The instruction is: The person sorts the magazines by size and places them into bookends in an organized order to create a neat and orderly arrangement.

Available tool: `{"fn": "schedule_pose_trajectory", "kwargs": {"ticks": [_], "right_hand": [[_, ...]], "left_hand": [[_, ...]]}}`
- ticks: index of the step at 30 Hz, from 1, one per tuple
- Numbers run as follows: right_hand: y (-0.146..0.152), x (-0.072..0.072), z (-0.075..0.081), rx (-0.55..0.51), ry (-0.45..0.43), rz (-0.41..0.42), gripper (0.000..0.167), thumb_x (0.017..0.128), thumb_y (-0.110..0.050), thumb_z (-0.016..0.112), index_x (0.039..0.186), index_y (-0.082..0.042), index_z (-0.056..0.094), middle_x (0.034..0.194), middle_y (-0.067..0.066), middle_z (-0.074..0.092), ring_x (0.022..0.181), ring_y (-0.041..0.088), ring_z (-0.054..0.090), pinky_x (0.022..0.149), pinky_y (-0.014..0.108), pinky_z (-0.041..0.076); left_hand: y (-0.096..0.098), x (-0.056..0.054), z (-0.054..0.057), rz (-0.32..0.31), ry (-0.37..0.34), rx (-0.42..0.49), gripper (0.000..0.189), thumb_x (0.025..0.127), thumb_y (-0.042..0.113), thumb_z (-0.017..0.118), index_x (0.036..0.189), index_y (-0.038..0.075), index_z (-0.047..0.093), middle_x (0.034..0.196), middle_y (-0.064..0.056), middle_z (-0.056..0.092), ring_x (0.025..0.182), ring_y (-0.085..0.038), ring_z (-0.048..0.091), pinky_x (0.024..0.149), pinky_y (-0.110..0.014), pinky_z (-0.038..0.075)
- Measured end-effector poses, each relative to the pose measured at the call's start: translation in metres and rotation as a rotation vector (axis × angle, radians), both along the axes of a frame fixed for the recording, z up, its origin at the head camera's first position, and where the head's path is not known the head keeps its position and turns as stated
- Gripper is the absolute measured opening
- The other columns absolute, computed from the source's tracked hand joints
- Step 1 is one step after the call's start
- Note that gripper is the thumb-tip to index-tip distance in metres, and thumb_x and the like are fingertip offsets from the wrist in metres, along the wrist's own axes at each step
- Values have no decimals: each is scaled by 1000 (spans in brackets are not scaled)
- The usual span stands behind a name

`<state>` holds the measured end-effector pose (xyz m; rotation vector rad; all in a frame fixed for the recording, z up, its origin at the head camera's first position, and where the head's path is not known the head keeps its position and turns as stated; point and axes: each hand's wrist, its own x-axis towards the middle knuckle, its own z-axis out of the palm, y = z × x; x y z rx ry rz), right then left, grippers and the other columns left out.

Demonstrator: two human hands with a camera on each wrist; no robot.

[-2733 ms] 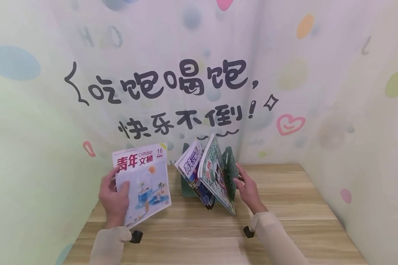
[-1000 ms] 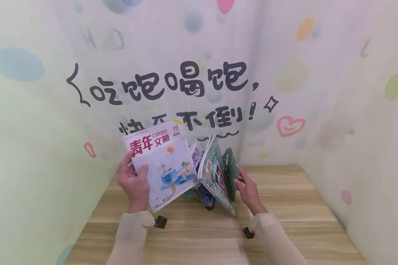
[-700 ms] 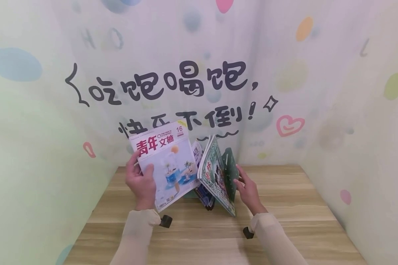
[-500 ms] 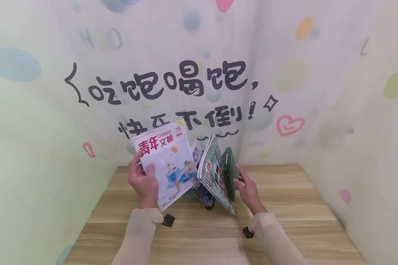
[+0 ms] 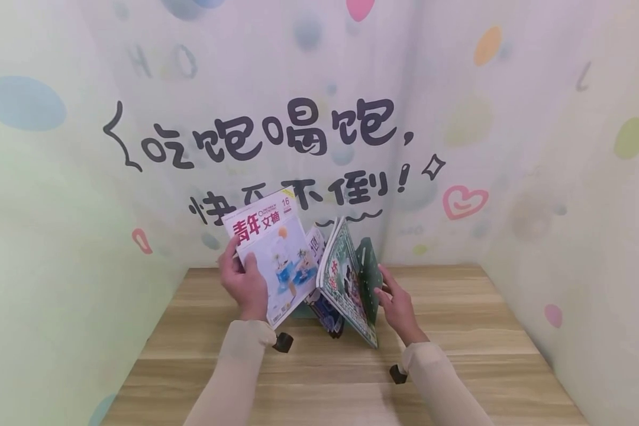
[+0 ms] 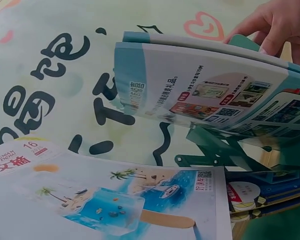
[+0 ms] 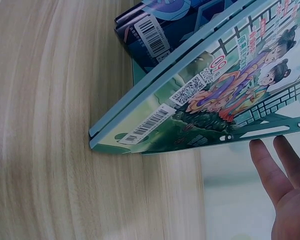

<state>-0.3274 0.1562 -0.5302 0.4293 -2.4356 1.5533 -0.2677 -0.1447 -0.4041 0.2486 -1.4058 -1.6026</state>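
Observation:
My left hand [image 5: 247, 289] grips a magazine [image 5: 279, 269] with an ice-pop cover by its left edge, thumb on the front. The magazine is raised and tilted, overlapping the leaning purple-blue magazines [image 5: 325, 313] in the head view. Green-covered magazines [image 5: 343, 278] lean in the middle of a dark green bookend [image 5: 371, 275]. My right hand [image 5: 401, 307] touches the bookend's right side; in the right wrist view its fingers [image 7: 266, 165] are straight, tips at the plate's edge. The bookend's left part is mostly hidden behind the held magazine.
The bookend and magazines stand on a wood-grain table [image 5: 330, 384]. A printed wall cloth [image 5: 458, 148] hangs behind and at both sides. Bare table surface shows in front and to the right. Small black cameras [image 5: 283, 342] sit at the wrists.
My left hand has carried the ice-pop magazine right and up from the left side, tilting it more, until it overlaps the purple-blue magazines. My right hand and the bookend have stayed in place.

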Motion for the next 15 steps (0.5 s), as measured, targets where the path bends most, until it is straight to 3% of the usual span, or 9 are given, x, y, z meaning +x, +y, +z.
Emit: {"fn": "schedule_pose_trajectory", "kwargs": {"ticks": [8,15], "right_hand": [[0,0,0,-5,-6,1,60,98,-9,57,151,-29,35,148,16,42,119,41,55,81,47,56],[0,0,1,-19,-6,7,60,98,-8,56,151,-29,36,148,15,42,118,41,55,80,47,56]], "left_hand": [[8,-15,-6,6,17,29,44,91,-4,55,131,14,60,118,-11,53,93,-28,67,69,-37,59],[12,-21,-13,10,-23,13,52,86,-7,53,130,19,63,110,-7,55,88,-23,65,65,-26,58]]}}
